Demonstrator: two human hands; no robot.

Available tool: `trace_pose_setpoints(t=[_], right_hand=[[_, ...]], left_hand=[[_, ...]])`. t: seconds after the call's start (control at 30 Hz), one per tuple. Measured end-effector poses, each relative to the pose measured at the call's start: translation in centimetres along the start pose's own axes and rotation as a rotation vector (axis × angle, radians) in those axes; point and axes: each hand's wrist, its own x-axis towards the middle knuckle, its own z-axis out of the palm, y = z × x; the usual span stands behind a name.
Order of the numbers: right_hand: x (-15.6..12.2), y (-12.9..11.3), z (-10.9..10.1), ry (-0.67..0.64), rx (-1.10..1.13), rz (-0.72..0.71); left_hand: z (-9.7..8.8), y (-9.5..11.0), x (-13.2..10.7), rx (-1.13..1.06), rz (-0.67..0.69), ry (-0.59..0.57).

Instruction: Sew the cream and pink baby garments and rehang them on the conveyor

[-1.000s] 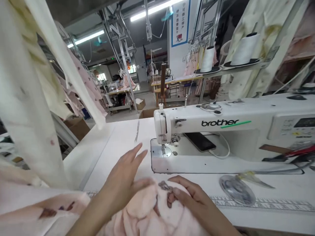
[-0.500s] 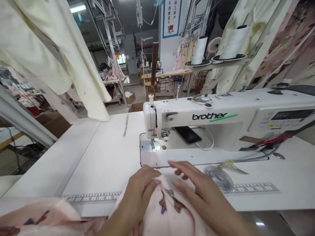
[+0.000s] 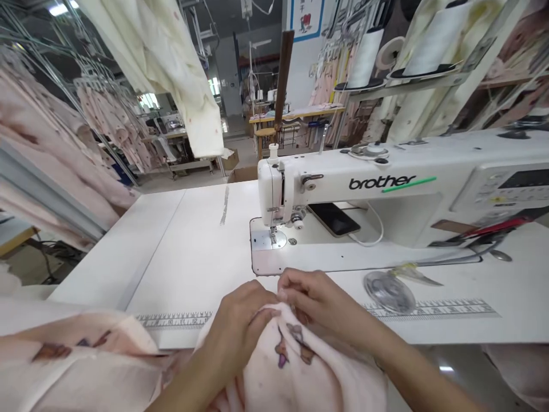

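- Right hand [image 3: 319, 300]: fingers [image 3: 295, 286] curled and pressed together, pinching a fold of the pale pink printed fabric [image 3: 291, 366].
- Left hand [image 3: 238, 326]: fingers closed together over the same fabric; whether they pinch cannot be told.
- Fabric position: bunched at the near edge of the bench [image 3: 184, 257], in front of the Brother sewing machine [image 3: 343, 194], short of its needle plate [image 3: 268, 241].
- Handling note: a firm pinch, with both hands close, should stop soft cloth from shifting.
- Difference from the earlier frame: right-hand fingers, then spread, are now closed; the hands now sit just beside each other.
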Motion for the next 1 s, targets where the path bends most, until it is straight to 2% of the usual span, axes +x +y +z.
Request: trace_pose_setpoints(t=[0.07,0.13,0.23,0.3,0.37,0.4,0.47,0.53,0.6,0.7,0.77,0.8,0.87,0.93,1.0], right_hand=[[0.8,0.3,-0.3,-0.176,0.233,0.090],[1.6,0.8,0.1,-0.288,0.439,0.179],[2.1,1.6,1.2,-0.337,0.653,0.369],[2.2,1.9,2.0,-0.376,0.706,0.504],[2.1,2.0,2.2,-0.419,0.715,0.567],[2.0,1.9,2.1,-0.414,0.717,0.551],[1.5,1.3,1.5,-0.329,0.632,0.423],[0.5,0.2,0.9,-0.136,0.372,0.217],[-0.7,-1.0,0.8,0.076,0.050,0.049],[-1.8,-2.2,1.7,0.243,-0.249,-0.001],[-1.7,-2.0,2.3,0.258,-0.229,-0.014],[-1.4,-1.7,2.3,0.246,-0.170,-0.042],[-0.6,-0.9,1.9,0.177,-0.024,-0.125],[0.2,-0.2,1.1,0.096,0.046,-0.201],[0.9,0.4,0.3,0.051,0.082,-0.228]], left_hand=[[0.1,-0.2,-0.1,-0.040,0.059,0.046],[0.3,-0.5,-0.3,-0.069,0.071,0.112],[0.7,-0.8,-0.6,-0.057,0.036,0.171],[1.1,-0.8,-0.8,-0.060,0.026,0.173],[1.4,-0.8,-0.8,-0.115,0.013,0.170],[1.5,-0.8,-0.8,-0.155,-0.006,0.177],[1.4,-0.8,-0.8,-0.204,-0.078,0.218],[1.2,-1.0,-0.7,-0.176,-0.141,0.290],[1.0,-1.1,-0.4,-0.097,-0.144,0.364],[0.9,-0.8,0.4,-0.046,-0.114,0.427],[0.7,-0.2,1.1,-0.186,-0.193,0.423],[0.5,0.1,1.4,-0.297,-0.243,0.392],[-0.3,0.6,2.0,-0.500,-0.311,0.255],[-1.2,0.5,2.5,-0.593,-0.300,0.058],[-1.8,0.0,2.9,-0.595,-0.258,-0.059]])
